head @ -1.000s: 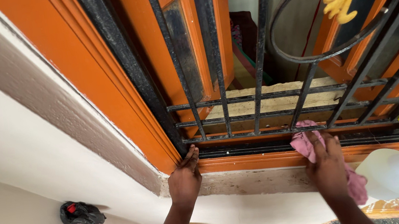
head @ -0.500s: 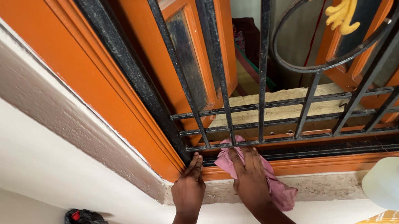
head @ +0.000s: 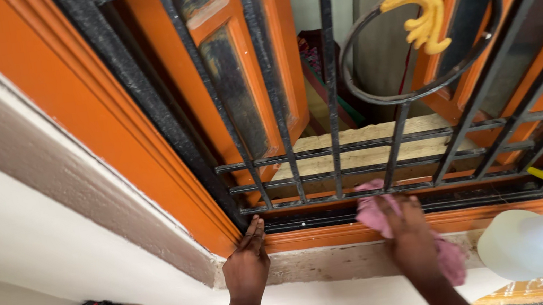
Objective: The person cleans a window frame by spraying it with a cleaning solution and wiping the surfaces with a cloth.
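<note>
Pink cloth (head: 381,211), soft and crumpled, lies under my right hand (head: 409,239) on the orange lower frame (head: 325,238) of a window. Only one view exists, from my head, looking down. My right palm presses flat on the cloth with the fingers spread, so it is pinned rather than pinched; part of it hangs off the frame below my wrist. I judge it light, limp and easy to bunch, best taken by gathering a fold in the fingers, since a flat palm could let it slide on painted wood.

My left hand (head: 246,268) holds nothing. It rests open against the corner where the lower frame meets the slanted orange side frame (head: 107,125), fingertips touching the wood.

Just above both hands runs a black iron grille (head: 335,130) with upright bars and three close horizontal rails. The gap between the lowest rail and the frame is narrow, so there is little room upward; sideways along the frame the way is open. Below the frame is a rough, stained ledge (head: 314,266).

A white spray bottle (head: 532,244) with a yellow trigger stands near my right hand, apart from it. A yellow hook-shaped piece (head: 425,17) sits on the grille's ring.
</note>
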